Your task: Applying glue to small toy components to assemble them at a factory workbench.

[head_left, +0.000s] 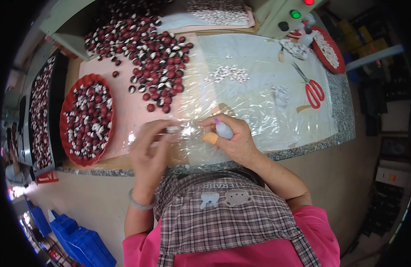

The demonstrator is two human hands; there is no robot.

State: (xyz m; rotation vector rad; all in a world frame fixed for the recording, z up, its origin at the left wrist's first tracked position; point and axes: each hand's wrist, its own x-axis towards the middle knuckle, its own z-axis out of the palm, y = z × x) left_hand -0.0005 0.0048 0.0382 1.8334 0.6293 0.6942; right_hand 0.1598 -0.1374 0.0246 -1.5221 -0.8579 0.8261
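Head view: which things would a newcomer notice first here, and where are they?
Probably the big heap of dark red, black and white balls at upper left, with a red tray of similar pieces below it. Red-handled scissors stand out at right; near the centre, the right hand holds a purple-tipped bottle.

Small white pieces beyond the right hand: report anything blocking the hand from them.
Nothing visible stands between the right hand and the small white pieces: only wrinkled clear plastic and a flat-looking tan patch lie between. The hand itself, though, holds a small bottle with a purple tip.
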